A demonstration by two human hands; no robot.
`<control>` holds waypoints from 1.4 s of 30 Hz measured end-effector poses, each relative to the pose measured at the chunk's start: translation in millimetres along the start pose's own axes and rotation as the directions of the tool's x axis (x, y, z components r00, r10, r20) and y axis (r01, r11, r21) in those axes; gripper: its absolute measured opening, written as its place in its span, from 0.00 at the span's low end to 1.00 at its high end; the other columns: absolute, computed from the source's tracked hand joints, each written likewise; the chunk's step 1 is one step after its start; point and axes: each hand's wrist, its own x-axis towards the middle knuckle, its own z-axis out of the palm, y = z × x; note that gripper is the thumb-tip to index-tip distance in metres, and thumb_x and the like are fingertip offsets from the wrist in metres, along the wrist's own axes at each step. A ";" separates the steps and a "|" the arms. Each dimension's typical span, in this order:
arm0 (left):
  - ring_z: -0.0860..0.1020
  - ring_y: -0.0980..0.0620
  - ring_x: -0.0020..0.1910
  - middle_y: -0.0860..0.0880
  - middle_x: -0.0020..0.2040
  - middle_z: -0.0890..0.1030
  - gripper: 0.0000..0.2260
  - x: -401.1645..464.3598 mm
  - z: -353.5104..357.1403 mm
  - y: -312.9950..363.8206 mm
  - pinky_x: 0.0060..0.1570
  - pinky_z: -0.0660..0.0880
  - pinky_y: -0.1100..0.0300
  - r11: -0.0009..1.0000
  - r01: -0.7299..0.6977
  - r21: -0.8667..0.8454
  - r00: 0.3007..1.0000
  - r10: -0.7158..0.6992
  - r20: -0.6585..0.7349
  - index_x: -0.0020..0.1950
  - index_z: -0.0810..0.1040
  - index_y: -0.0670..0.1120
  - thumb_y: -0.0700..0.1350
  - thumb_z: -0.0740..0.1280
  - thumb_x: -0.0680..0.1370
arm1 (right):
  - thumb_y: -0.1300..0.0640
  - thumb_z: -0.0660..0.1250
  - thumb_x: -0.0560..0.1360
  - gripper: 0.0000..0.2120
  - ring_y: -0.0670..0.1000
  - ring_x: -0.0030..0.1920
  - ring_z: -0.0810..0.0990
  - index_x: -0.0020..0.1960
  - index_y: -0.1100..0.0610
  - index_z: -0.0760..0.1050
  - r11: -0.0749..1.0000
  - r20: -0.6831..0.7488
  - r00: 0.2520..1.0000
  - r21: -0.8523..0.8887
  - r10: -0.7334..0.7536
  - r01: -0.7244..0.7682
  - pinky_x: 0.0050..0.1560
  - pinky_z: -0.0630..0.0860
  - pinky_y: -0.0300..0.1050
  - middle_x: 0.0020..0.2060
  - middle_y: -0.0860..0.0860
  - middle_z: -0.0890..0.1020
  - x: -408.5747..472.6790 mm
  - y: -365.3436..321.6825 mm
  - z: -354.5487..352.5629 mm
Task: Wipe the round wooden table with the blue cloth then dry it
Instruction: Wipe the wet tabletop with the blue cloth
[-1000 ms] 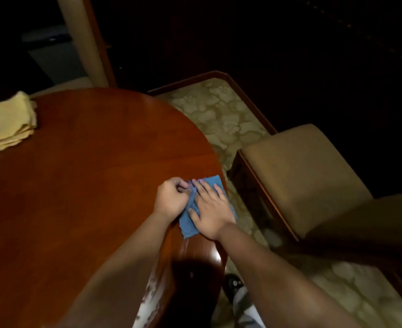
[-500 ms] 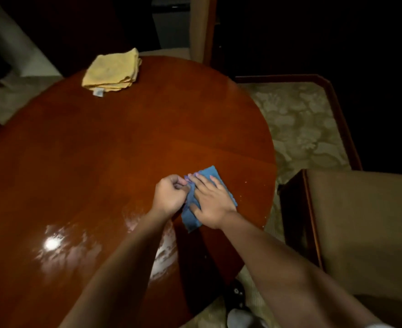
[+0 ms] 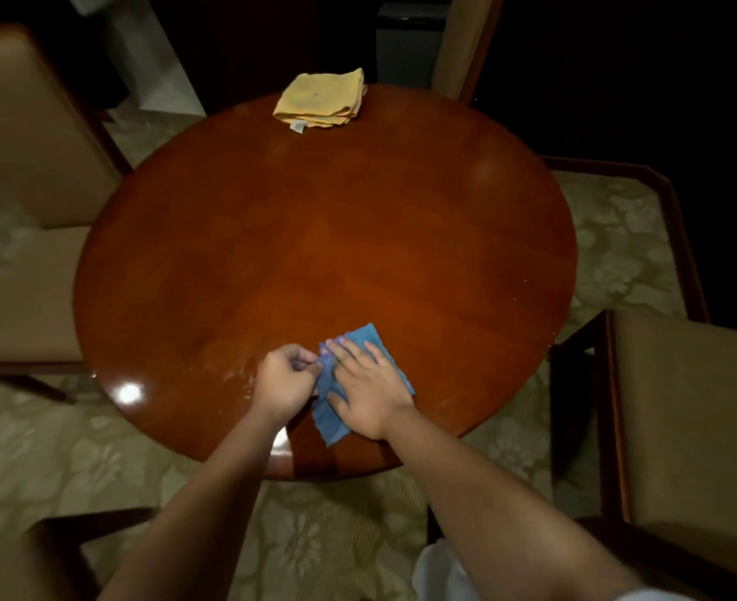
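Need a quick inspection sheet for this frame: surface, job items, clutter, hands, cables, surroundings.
Surface: round wooden table, glossy, wet smears near the front edge.
Job's things: blue cloth flat near the front edge; folded yellow cloth at the far edge.
Clutter: nothing seen.
Hands: right hand flat on the blue cloth; left hand pinching its left edge.
Cables: nothing seen.
Surroundings: upholstered chairs around, patterned carpet.
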 end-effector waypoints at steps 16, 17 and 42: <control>0.79 0.48 0.31 0.51 0.33 0.77 0.10 24.6 110.3 85.0 0.39 0.76 0.58 0.989 -0.149 0.020 0.986 0.147 0.076 0.36 0.74 0.49 0.36 0.68 0.73 | 0.46 0.53 0.81 0.29 0.48 0.77 0.42 0.78 0.57 0.52 0.999 -0.005 1.000 -0.029 -0.030 0.030 0.73 0.36 0.46 0.78 0.50 0.48 -26.6 139.4 -26.7; 0.78 0.51 0.31 0.52 0.33 0.77 0.09 30.8 120.3 96.0 0.38 0.74 0.60 0.988 -0.155 0.023 0.986 0.153 0.068 0.37 0.74 0.48 0.36 0.68 0.73 | 0.45 0.52 0.81 0.29 0.48 0.77 0.41 0.78 0.56 0.52 0.999 0.001 1.000 -0.040 -0.020 0.020 0.73 0.36 0.46 0.78 0.49 0.47 -23.7 154.4 -29.7; 0.79 0.49 0.36 0.51 0.32 0.77 0.04 74.0 229.6 199.0 0.41 0.76 0.59 0.964 -0.243 0.106 0.958 0.221 0.184 0.40 0.77 0.44 0.38 0.68 0.74 | 0.48 0.50 0.82 0.29 0.43 0.76 0.40 0.79 0.53 0.46 0.956 0.028 0.972 0.173 0.235 -0.236 0.74 0.35 0.46 0.78 0.46 0.48 -53.4 280.9 -59.1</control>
